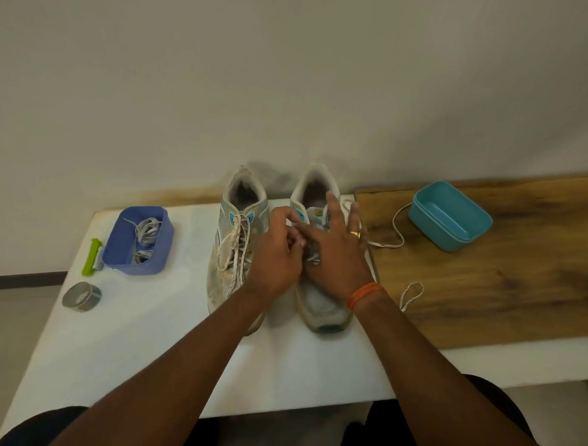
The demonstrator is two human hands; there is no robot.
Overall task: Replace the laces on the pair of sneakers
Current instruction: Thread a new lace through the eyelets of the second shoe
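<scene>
Two worn white sneakers with teal accents stand side by side, toes toward me. The left sneaker (232,258) is still laced with a speckled white lace. Both hands work over the right sneaker (322,308). My left hand (277,256) pinches something at its eyelets, apparently the lace, but the fingers hide it. My right hand (337,251) rests on the tongue area with fingers spread. The loosened old lace (396,236) trails off to the right across the wood. A blue tub (140,241) at the left holds grey laces (146,234).
An empty teal tub (449,217) sits on the wooden board (488,282) at the right. A green-handled tool (92,256) and a roll of grey tape (82,296) lie left of the blue tub on the white table (123,345). A wall stands close behind.
</scene>
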